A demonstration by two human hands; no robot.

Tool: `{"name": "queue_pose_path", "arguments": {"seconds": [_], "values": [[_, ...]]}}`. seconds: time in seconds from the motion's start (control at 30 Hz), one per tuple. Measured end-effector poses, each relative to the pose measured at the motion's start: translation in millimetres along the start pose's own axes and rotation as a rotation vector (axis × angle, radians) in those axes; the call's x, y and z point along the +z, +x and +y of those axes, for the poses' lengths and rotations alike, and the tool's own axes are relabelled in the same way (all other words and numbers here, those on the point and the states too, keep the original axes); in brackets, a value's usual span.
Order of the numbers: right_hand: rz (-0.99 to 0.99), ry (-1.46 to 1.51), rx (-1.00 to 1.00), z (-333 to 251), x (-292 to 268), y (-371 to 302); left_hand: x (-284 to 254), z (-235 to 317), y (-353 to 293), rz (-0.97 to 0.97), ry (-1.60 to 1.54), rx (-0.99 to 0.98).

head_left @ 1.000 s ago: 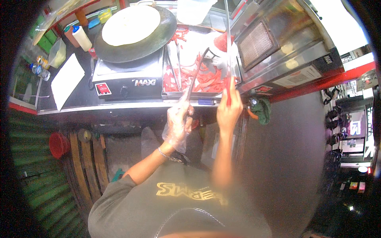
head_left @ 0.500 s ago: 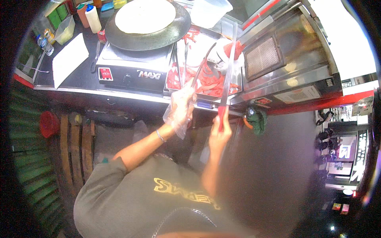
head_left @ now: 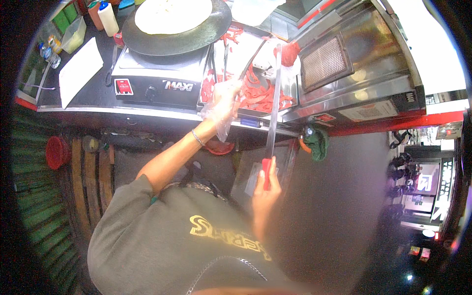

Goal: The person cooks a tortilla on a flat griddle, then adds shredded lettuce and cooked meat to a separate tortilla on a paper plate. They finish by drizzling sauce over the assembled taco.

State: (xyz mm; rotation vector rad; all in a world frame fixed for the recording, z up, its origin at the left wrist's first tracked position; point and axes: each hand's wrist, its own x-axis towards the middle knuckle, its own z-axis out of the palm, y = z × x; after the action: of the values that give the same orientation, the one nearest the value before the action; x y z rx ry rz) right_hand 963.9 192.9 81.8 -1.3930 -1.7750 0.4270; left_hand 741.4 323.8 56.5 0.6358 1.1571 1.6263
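Note:
My left hand [head_left: 223, 101], in a clear plastic glove, is closed around a long thin dark utensil [head_left: 254, 56] above the front of a metal tray. The utensil's exact kind does not show. Low on the right, my bare right hand [head_left: 266, 192] grips the red handle of a long straight knife [head_left: 274, 110]. Its blade points away from me, and its tip overlaps a reddish lump of meat [head_left: 286, 54] at the tray's far right. Red meat strips [head_left: 258, 96] lie in the tray [head_left: 293, 93]; my left hand hides part of its front.
A round dark griddle [head_left: 142, 42] bearing a pale flatbread [head_left: 172, 14] sits on a stove [head_left: 160, 83] at the left. Right of the tray stands a metal heater with a mesh panel [head_left: 325, 61]. Squeeze bottles [head_left: 108, 19] and a white sheet [head_left: 81, 71] are far left.
My right hand has pulled the knife back toward my body, with the blade still pointing away. My left hand stays near the tray's front, holding the thin utensil. The view has shifted slightly.

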Motion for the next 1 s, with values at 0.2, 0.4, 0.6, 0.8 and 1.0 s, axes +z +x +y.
{"name": "queue_pose_path", "arguments": {"seconds": [0.2,0.4,0.6,0.8,1.0], "values": [[-0.192,0.088,0.29,-12.3,-26.0,3.6,-6.9,-9.1,19.5,-0.05,-0.038,-0.016],[-0.229,0.138,0.33,-41.4,-61.2,-4.4,-6.1,-9.6,34.5,-0.038,-0.002,-0.009],[-0.197,-0.059,0.161,-35.3,-64.0,-12.8,-7.3,21.3,-2.0,0.015,-0.063,-0.1],[-0.156,-0.089,0.071,-22.1,-47.0,-40.8,-19.8,24.3,-56.1,0.065,-0.216,-0.181],[-0.01,-0.054,-0.031,-7.4,-2.1,2.8,-28.1,26.0,-83.8,0.02,0.013,-0.25]]}}
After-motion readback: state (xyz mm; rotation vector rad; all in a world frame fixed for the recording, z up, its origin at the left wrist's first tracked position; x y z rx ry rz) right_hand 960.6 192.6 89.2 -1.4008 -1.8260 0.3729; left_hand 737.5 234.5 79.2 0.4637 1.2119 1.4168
